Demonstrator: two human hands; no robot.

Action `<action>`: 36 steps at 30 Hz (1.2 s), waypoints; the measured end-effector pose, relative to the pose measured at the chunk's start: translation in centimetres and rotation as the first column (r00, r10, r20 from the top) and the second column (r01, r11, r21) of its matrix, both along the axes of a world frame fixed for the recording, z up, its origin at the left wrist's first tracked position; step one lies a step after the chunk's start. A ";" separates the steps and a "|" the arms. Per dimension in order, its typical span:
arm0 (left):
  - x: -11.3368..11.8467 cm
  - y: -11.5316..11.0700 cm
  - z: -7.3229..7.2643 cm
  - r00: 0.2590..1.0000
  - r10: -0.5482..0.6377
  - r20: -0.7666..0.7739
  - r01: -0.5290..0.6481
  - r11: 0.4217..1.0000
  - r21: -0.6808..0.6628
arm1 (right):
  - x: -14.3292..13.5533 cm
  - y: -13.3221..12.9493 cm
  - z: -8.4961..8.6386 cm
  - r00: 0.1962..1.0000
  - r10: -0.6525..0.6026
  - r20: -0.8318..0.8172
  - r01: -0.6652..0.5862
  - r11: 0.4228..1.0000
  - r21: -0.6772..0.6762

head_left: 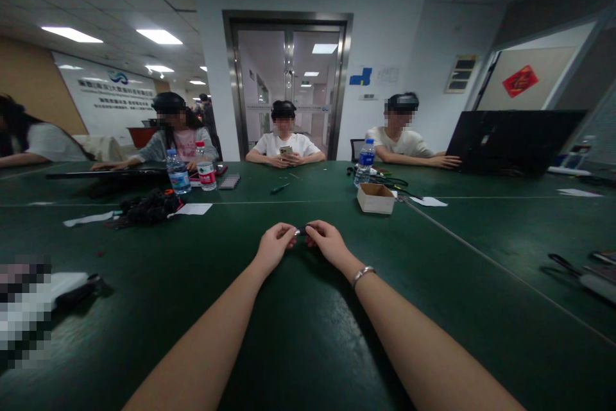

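Observation:
Both of my hands meet over the green table, out in front of me. Between them is a small dark object with a shiny silver end; it is too small to tell its kind. My left hand pinches the silver end on the left side. My right hand, with a silver bracelet on its wrist, is closed on the dark end. The fingertips cover much of the object.
A small open cardboard box stands beyond my hands to the right, near a water bottle. Two bottles and a bundle of black cables are at the left. A screwdriver-like tool lies ahead. Several people sit around the table.

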State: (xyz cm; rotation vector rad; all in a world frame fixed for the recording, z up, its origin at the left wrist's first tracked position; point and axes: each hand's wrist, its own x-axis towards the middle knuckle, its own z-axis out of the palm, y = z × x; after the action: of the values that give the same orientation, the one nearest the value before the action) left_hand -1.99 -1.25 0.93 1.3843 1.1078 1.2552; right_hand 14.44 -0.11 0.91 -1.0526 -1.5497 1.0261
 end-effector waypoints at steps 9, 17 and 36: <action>-0.1 -0.9 0.7 0.997 0.019 -0.074 -0.008 0.990 0.140 | 0.1 0.0 -0.1 1.000 0.016 0.014 -0.016 1.000 -0.002; 0.4 -0.8 0.4 0.974 0.041 -0.222 -0.026 0.997 0.074 | 0.0 0.2 -0.2 1.000 0.001 0.015 -0.001 1.000 0.013; 0.7 -0.6 0.0 0.968 0.087 -0.235 -0.065 0.993 0.099 | 0.1 -0.2 0.3 1.000 0.013 -0.014 -0.013 1.000 -0.008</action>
State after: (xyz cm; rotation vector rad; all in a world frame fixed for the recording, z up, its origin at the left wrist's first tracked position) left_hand -1.34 -1.80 0.89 1.6067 1.2920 1.2282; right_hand 14.58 -0.30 1.23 -1.0397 -1.5442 1.0472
